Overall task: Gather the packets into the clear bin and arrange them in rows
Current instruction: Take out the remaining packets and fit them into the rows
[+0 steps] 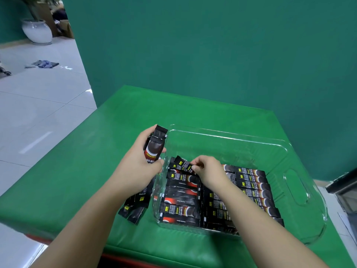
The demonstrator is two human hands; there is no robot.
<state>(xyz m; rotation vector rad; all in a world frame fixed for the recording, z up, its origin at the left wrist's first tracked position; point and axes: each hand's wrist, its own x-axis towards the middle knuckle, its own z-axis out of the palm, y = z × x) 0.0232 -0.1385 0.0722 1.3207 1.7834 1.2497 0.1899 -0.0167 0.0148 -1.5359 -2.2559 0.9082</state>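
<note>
head | left hand [138, 163] grips spare packets [155, 144] by clear bin's [297, 190] left wall | right hand [209, 171] pinches one packet [183, 165] above left row | advice: lay flat, parallel, butted against the row's far end

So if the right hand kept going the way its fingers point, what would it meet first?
Probably the bin's left wall. The right hand pinches a packet and points left, with the left hand just beyond; depth is unclear.
</note>
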